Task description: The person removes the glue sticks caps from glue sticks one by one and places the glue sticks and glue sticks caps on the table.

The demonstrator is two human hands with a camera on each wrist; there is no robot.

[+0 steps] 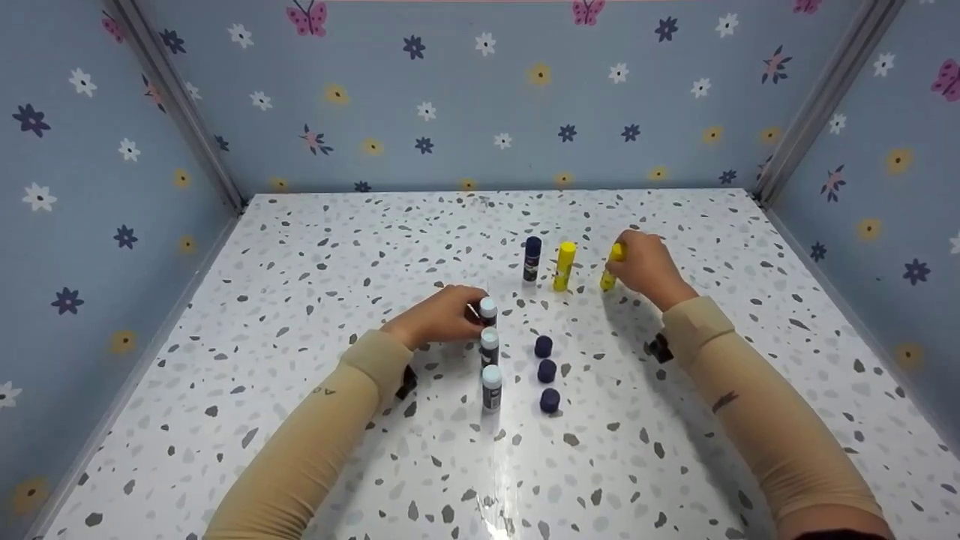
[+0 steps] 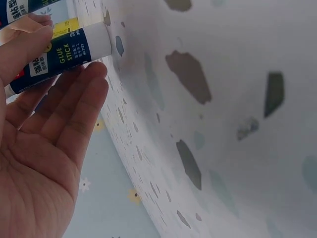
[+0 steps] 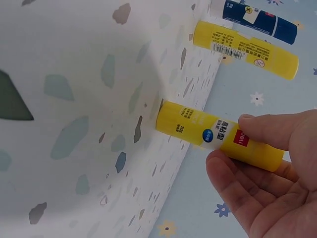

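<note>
From the head view, the left hand (image 1: pixel 439 319) is wrapped around a dark glue stick (image 1: pixel 487 310) that stands on the speckled table (image 1: pixel 315 247). Two more white-topped sticks (image 1: pixel 490 367) stand in a line just nearer the person than this dark glue stick, and three dark caps (image 1: pixel 547 370) sit in a parallel line to its right. Farther back and to the right, the right hand (image 1: pixel 646 266) grips the top of a yellow glue stick (image 1: pixel 610 268). A second yellow stick (image 1: pixel 564 265) and a dark capped stick (image 1: pixel 532 259) stand upright beside it.

The left wrist view shows the dark glue stick (image 2: pixel 59 58) held between thumb and fingers (image 2: pixel 74 106), its white end touching the table (image 2: pixel 223 124).

In the right wrist view, the thumb and fingers (image 3: pixel 233 183) pinch the yellow glue stick (image 3: pixel 218 135) near its upper end, its base on the table (image 3: pixel 74 99). The second yellow stick (image 3: pixel 245 49) and the dark capped stick (image 3: pixel 257 19) stand beyond it.
</note>
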